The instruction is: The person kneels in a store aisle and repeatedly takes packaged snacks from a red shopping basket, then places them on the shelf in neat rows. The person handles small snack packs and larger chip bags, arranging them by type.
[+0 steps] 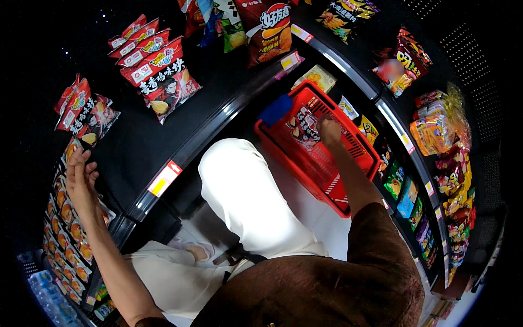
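Note:
My left hand is raised beside the left shelf, its fingers apart and nothing in it. Just beyond its fingertips stand a few red and black snack bags. Over the red shopping basket, my right hand has its fingers closed at the edge of a red and black snack bag. That bag is inside the basket's rim; its lower part is hard to make out. A blue piece sits at the basket's far left corner.
A row of similar red bags stands on the black shelf ahead, with a larger red chip bag farther right. Shelf edges with price labels curve along both sides. Packed snacks fill the left rack; more bags line the right.

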A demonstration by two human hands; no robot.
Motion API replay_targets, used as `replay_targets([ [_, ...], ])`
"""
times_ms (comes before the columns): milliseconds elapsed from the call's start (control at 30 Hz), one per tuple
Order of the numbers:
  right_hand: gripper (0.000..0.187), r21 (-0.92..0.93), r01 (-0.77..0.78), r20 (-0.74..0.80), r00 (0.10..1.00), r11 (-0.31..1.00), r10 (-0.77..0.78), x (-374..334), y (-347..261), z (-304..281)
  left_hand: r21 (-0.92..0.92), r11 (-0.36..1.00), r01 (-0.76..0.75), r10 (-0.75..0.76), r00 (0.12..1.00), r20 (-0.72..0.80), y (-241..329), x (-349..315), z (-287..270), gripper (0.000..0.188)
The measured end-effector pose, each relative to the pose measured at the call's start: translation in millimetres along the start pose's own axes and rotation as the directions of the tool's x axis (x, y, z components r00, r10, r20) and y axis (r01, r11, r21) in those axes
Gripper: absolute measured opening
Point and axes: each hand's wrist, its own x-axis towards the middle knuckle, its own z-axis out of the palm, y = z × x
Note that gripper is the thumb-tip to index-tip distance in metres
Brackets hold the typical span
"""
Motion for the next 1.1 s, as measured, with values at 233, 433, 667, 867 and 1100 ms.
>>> replay_targets([
  [233, 0.019, -0.025, -0.217, 0.270, 0.938, 0.976, 0.215, 14, -26, 31, 0.120, 0.992, 0.040, -0.033, 0.998, -0.060, 6, -12, 22, 0.034],
  [433, 0.021, -0.065, -0.299, 0.299, 0.904, 0.952, 0.305, 17, -29, 63, 0.103, 0.994, 0.044, -0.041, 0.998, -0.040, 4, -12, 17, 0.041],
  [667, 0.032, 0.248, -0.387, 0.368, 0.885, 0.888, 0.284, 4, -34, 45, 0.091, 0.996, 0.003, -0.001, 1.000, -0.021, 10, -20, 18, 0.033],
  [867, 0.028, 0.087, -0.277, 0.332, 0.914, 0.957, 0.234, -8, -24, 44, 0.073, 0.997, -0.024, 0.024, 1.000, 0.004, 11, -23, 11, 0.036],
  [1100, 0.029, 0.067, -0.431, 0.406, 0.836, 0.900, 0.370, -21, -22, 71, 0.062, 0.998, -0.018, 0.018, 1.000, 0.002, 12, -28, 3, 0.041],
])
